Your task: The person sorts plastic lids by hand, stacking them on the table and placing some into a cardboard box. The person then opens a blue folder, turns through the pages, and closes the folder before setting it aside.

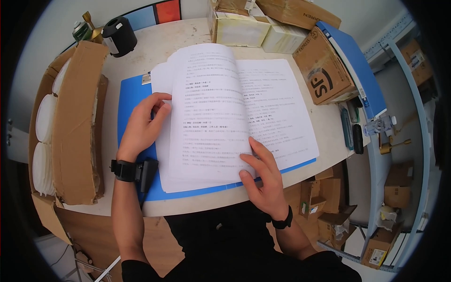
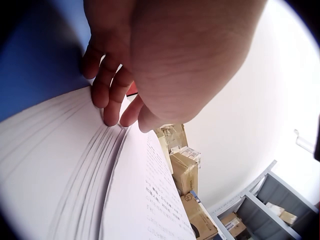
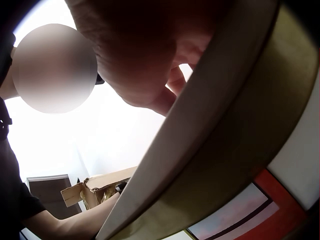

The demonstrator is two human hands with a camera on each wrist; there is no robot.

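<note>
A thick stack of printed sheets (image 1: 206,117) lies spread over a blue folder (image 1: 127,108). The upper sheets bulge and overlap the pages at right (image 1: 286,113). At the left side of the stack, my left hand (image 1: 141,123) pinches the sheets' edges between thumb and fingers; in the left wrist view its fingertips (image 2: 111,117) meet several fanned paper edges (image 2: 95,165). My right hand (image 1: 264,182) rests its loosely bent fingertips on the lower right edge of the upper sheets. In the right wrist view, a dark edge hides most of the right fingers (image 3: 175,82).
An open carton (image 1: 77,127) with white rounded items stands along the table's left side. A black container (image 1: 119,36) is behind it. Cardboard boxes (image 1: 324,70) and an upright blue binder (image 1: 354,66) border the right. Shelving (image 1: 383,155) stands beyond.
</note>
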